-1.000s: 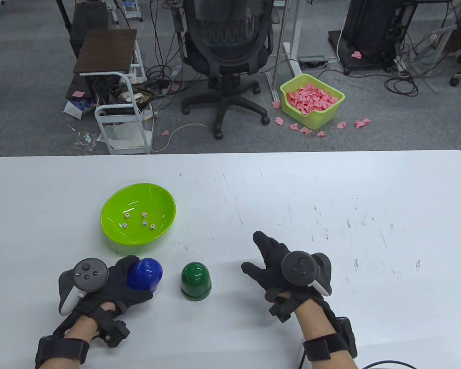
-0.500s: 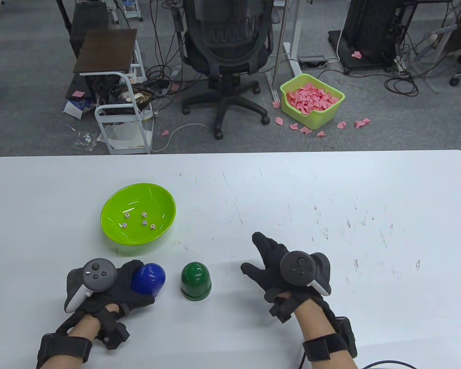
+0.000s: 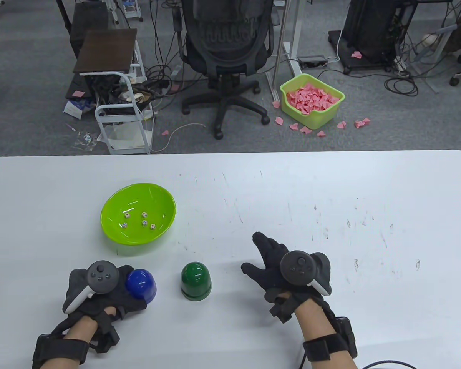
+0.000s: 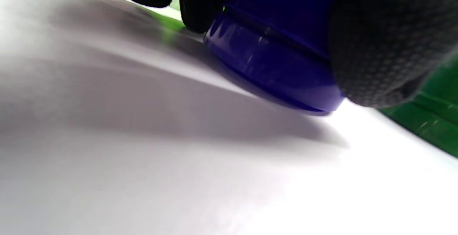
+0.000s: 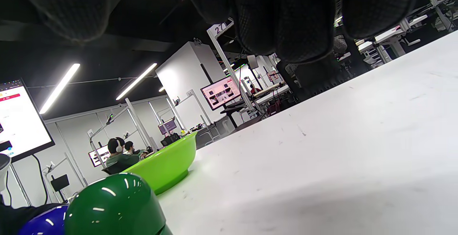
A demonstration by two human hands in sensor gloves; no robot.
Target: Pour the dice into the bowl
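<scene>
We see five dice [image 3: 141,220] lying in the green bowl [image 3: 115,200], just beyond our left hand [image 3: 111,292], whose fingers grip the inverted blue cup [image 3: 141,283]. The right hand [image 3: 280,265] rests spread wide, beside the green cup [image 3: 195,280].

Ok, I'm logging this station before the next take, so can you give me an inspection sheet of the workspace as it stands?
Surface: white table, scuffed with dark marks.
Job's things: green bowl holds five dice; blue cup mouth down, rim at the tabletop; green cup mouth down beside it, untouched.
Clutter: nothing seen on the table.
Grippers: left hand grips the blue cup, a grip from the side; right hand holds nothing, fingers spread over the table.
Cables: one at the right wrist by the table's near edge; tangles on the floor.
Surroundings: office chair, white cart, green bin of pink paper scraps, some spilled.
</scene>
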